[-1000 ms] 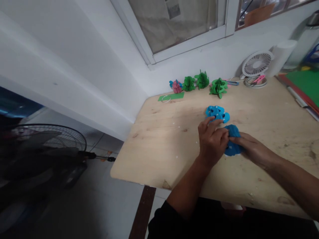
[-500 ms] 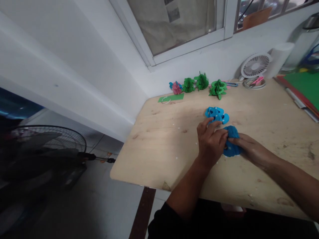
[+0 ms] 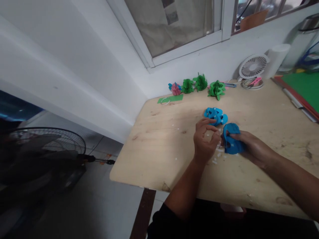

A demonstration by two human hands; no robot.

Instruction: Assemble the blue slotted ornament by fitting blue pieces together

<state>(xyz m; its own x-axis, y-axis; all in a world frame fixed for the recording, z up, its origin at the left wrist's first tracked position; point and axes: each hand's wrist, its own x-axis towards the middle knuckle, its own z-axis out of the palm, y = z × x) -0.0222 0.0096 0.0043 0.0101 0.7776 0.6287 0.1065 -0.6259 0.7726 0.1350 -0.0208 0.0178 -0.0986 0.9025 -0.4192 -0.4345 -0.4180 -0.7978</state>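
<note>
My right hand (image 3: pixel 251 147) grips a layered blue paper cutout (image 3: pixel 232 141) with oval holes and small white patches, thumb across its face. Just left of it is my left hand (image 3: pixel 204 137), thumb and forefinger pinched together and the other fingers curved; whatever is in the pinch is too small to make out. Beyond that hand, more blue paper cutouts (image 3: pixel 215 115) lie overlapping on the wooden table (image 3: pixel 149 142). Small white scraps (image 3: pixel 218 155) are scattered on the wood between and below my hands.
Along the wall stand green paper ornaments (image 3: pixel 200 83) and a pink and blue one (image 3: pixel 175 88). A green strip (image 3: pixel 176 98) with a ring lies near them. A small white fan (image 3: pixel 254 66), a cable coil and green sheets (image 3: pixel 301 84) are at the right; a floor fan (image 3: pixel 50 142) stands left.
My left hand has drawn back left, away from the held blue cutout. The cutout has turned, showing its holes, and the white scraps on the table have come into view.
</note>
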